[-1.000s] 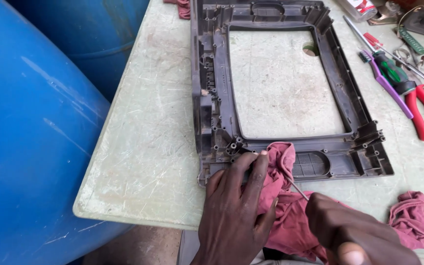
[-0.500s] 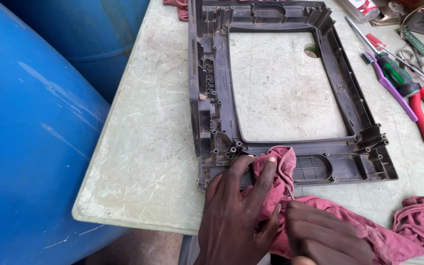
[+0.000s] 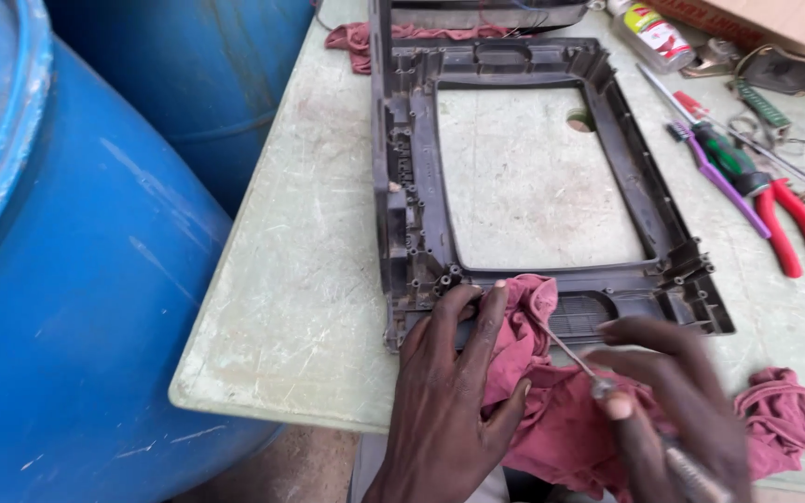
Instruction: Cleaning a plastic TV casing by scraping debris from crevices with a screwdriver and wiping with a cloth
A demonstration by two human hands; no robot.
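Observation:
A dark grey plastic frame (image 3: 412,186) with a large rectangular opening lies flat on a pale green table (image 3: 300,279). My left hand (image 3: 449,391) presses a red rag (image 3: 552,419) against the frame's near edge, fingers spread over cloth and plastic. My right hand (image 3: 673,410) grips a thin metal tool (image 3: 570,354), a screwdriver by its look, whose tip points into the rag near the frame's near rail. The rag trails right along the table's front edge.
Blue plastic barrels (image 3: 67,279) stand left of the table. At the right lie red-handled pliers (image 3: 794,224), a green-handled screwdriver (image 3: 719,154) and a purple-handled tool (image 3: 719,177). A small bottle (image 3: 649,33), another red cloth (image 3: 356,42) and a cardboard box (image 3: 775,23) sit at the back.
My right hand has lifted and turned, and the thin tool now shows angled toward the rag. My left hand stays pressed on the rag and frame.

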